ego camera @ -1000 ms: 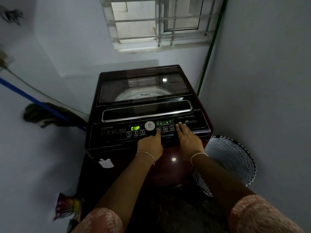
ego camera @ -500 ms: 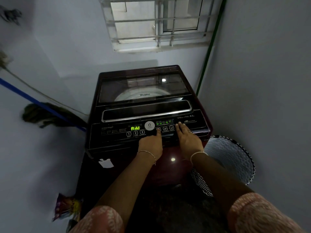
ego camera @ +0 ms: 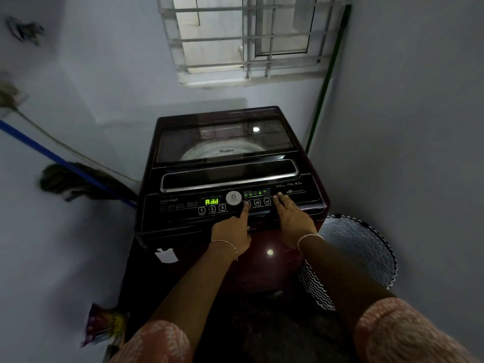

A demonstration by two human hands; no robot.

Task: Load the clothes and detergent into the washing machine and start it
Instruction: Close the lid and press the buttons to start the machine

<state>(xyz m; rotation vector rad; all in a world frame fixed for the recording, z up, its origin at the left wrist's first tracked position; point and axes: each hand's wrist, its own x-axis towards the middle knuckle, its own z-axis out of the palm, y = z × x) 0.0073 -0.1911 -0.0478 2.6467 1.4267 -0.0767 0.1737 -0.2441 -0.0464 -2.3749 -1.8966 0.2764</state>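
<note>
A dark maroon top-loading washing machine (ego camera: 183, 260) stands in front of me with its glass lid (ego camera: 225, 142) closed; the white drum rim shows through it. The control panel (ego camera: 183, 205) shows green letters "Add". My left hand (ego camera: 231, 234) has its forefinger stretched out onto a button just right of the round dial, the other fingers curled in. My right hand (ego camera: 293, 218) lies flat on the panel's right part, fingers extended, holding nothing. No clothes or detergent are visible.
A white laundry basket (ego camera: 358, 255) with a wavy black pattern stands at the machine's right, against the wall. A mop with a blue handle (ego camera: 65, 176) leans at the left. A colourful packet (ego camera: 104, 323) lies on the floor at lower left. A barred window (ego camera: 243, 38) is above.
The display changed from "CUP" to "Add". Both hands stay on the panel, almost unmoved.
</note>
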